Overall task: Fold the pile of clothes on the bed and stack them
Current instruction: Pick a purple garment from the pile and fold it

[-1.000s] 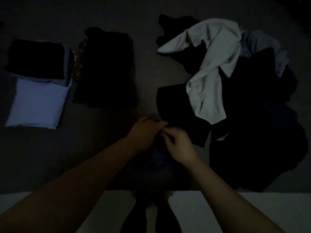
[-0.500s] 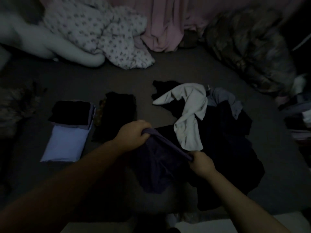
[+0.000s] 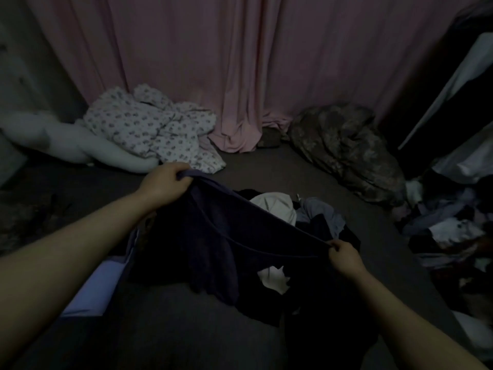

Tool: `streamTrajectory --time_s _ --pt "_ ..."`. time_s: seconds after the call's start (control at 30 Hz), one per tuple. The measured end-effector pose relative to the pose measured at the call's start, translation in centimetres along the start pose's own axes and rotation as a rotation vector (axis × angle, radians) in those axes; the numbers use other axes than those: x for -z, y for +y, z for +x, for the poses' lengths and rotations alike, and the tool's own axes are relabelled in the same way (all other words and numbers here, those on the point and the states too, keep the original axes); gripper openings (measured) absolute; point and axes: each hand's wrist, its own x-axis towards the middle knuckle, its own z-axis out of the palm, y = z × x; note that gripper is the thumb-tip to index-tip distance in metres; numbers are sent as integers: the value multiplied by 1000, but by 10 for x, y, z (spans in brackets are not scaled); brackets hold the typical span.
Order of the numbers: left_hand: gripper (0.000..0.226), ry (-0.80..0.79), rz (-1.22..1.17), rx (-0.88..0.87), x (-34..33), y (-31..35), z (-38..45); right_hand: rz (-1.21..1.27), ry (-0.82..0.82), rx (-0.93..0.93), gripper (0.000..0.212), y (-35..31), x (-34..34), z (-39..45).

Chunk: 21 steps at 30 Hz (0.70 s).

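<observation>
1. Dark grey bed cover (image 3: 170, 337) fills the near ground, and a folded pale lavender cloth (image 3: 93, 287) lies near the bed's left edge, partly hidden behind the left forearm.
2. Held above the bed is a dark navy soft-knit garment (image 3: 213, 244), stretched along its top hem between both hands. A second ago the two hands were close together, low on the bed, working at it; now it has been lifted and drawn wide, with the head raised too.
3. The left hand (image 3: 162, 184) is the higher one, fingers curled over one corner of the hem. The right hand (image 3: 344, 253) sits lower and nearer the bed's right edge, pinching the other corner between thumb and fingers.
4. That lift suggests the garment is being opened out and straightened before folding; it hangs uneven, so it probably needs a shake or levelling first.
5. Just behind it, the unfolded pile of clothes (image 3: 317, 220), mostly black with a white piece and a grey-blue one, lies toward the bed's middle right, so plenty remains to do.
6. Farther back, a floral-print white blanket (image 3: 149, 129) lies bunched at the far left and a mottled brown bundle (image 3: 344, 145) at the far right, below a pink curtain (image 3: 213, 62).
</observation>
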Motion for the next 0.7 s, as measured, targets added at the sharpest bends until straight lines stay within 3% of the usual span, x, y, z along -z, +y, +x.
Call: streamTrajectory --time_s 0.17,0.3,0.43,0.6,0.7 --pt "17 10 39 46 21 7 16 182 61 163 26 -25 43 0" --pt "10 -58 4 103 31 7 20 340 75 266 37 -60 81 -3" --pt "15 -141 -34 80 39 8 23 223 38 353 31 -81 103 10" --pt "40 -264 -96 101 52 15 21 187 -108 364 21 -100 127 17" --pt "20 -259 -84 100 52 15 23 206 -98 298 23 -103 138 22"
